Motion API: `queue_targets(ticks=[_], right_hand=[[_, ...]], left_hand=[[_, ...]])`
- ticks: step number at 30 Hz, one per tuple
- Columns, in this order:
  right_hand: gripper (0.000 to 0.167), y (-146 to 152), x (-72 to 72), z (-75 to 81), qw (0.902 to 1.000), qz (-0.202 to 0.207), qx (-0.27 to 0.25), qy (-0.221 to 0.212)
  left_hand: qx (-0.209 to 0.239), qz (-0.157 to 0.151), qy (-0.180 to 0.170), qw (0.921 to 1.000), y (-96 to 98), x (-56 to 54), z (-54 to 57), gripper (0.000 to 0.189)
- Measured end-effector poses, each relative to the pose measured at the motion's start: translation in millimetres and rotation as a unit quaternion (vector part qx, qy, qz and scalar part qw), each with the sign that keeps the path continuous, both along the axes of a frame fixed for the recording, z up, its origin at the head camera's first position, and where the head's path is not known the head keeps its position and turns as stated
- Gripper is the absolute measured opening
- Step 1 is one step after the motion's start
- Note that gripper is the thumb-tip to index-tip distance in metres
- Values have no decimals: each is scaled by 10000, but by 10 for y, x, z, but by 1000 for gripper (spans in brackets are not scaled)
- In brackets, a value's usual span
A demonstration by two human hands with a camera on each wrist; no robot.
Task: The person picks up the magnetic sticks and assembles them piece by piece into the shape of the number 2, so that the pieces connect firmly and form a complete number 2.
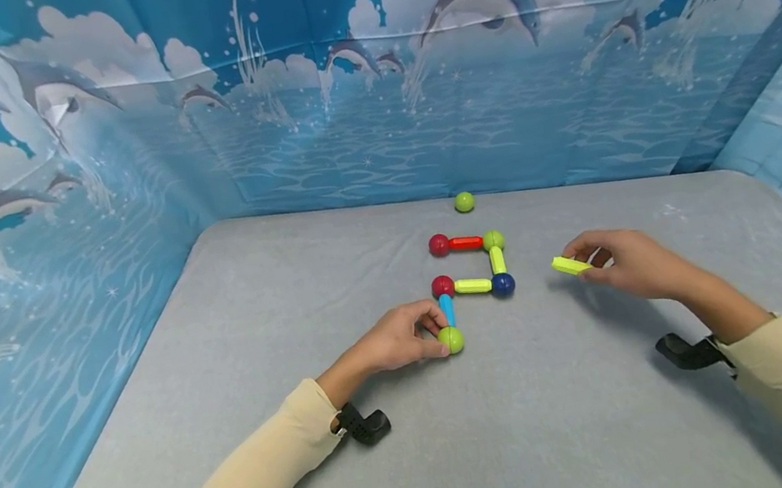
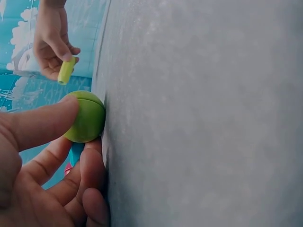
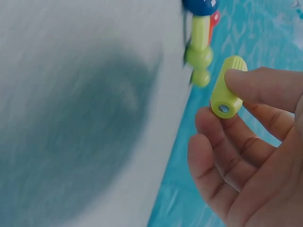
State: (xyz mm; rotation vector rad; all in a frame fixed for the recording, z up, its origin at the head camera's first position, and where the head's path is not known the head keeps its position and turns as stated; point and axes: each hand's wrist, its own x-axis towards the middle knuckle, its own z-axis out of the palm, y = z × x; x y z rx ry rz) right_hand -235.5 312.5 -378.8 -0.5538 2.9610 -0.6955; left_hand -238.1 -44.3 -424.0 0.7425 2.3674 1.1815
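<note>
My left hand (image 1: 403,337) pinches a green ball (image 1: 455,341) between thumb and fingers, low on the grey table. From this ball a light blue rod (image 1: 448,309) runs to a red ball (image 1: 443,286), part of a bent chain of balls and rods. In the left wrist view, the held green ball (image 2: 90,120) shows a seam, and fingers hide most of the rod behind it. Off to the right, my right hand (image 1: 629,263) holds a yellow-green rod (image 1: 569,265) above the table, apart from the chain. The right wrist view shows a metallic tip in this rod's (image 3: 228,90) end.
Further along the chain come a yellow rod (image 1: 473,286), a dark blue ball (image 1: 503,285), another yellow rod (image 1: 497,260), a green ball (image 1: 492,240), a red rod (image 1: 466,244) and a red ball (image 1: 439,245). A loose green ball (image 1: 464,202) lies near the back edge, before a dolphin-print curtain (image 1: 345,141).
</note>
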Motion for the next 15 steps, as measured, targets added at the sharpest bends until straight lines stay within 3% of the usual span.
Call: queue_targets(ticks=[10,15], right_hand=[[28,-360,87,61,9980,628,-103,9],[29,-529,124,43,9954,936,-170,-121]], left_hand=[[154,-1,-83,9998,-23,10,-4,25],[40,38,122,9999,-15,7,-10,24]])
